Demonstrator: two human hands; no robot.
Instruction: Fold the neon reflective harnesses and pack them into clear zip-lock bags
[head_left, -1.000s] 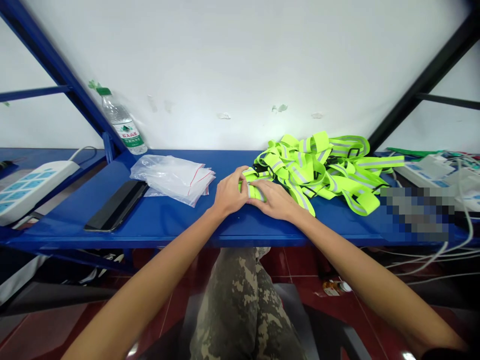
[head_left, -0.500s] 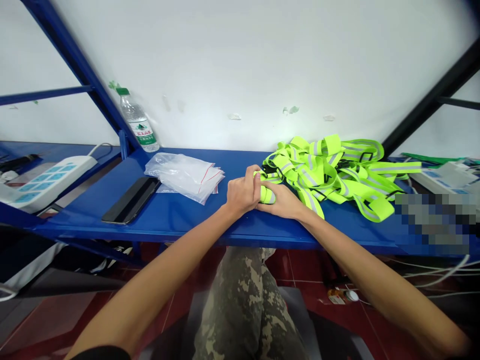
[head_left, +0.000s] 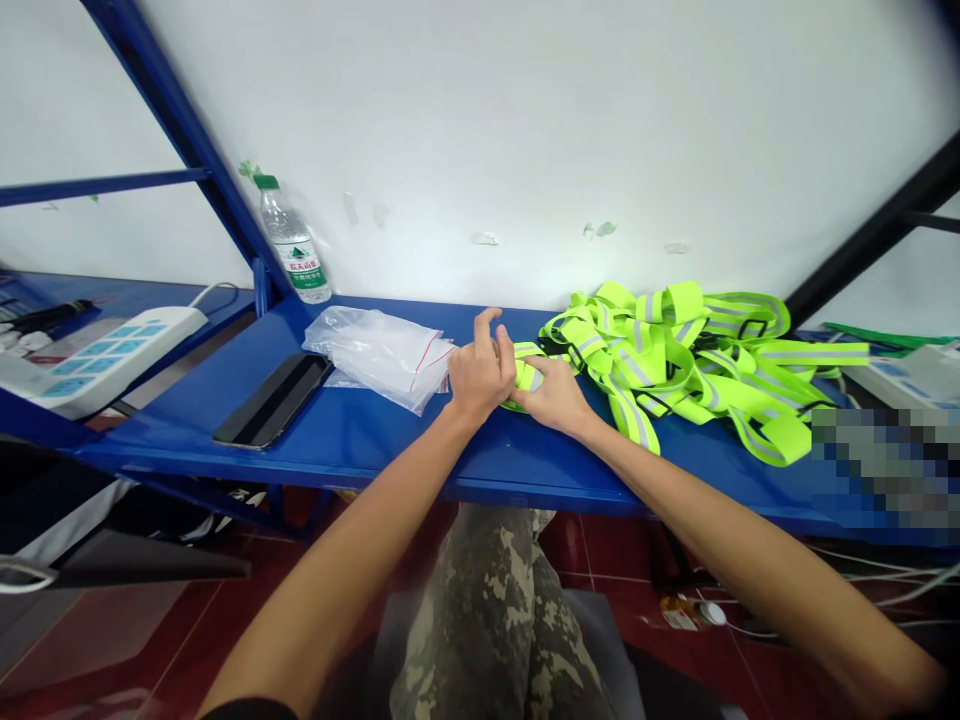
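Left hand [head_left: 476,378] raised, right hand [head_left: 556,396] pressing reflective strap [head_left: 528,378].

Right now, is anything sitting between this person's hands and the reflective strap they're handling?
Nothing visible does. The left hand and right hand are both right at the fluorescent yellow reflective strap. The heap of similar straps lies beyond the right hand and the clear plastic bags beyond the left, neither in between.

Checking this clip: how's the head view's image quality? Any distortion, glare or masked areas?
In the head view, wide-angle distortion bows the blue steel shelf and slants its upright; the white wall looks brightest above the hi-vis reflective straps; a pixelated block masks the lower right; the left hand and right hand stay fairly sharp.
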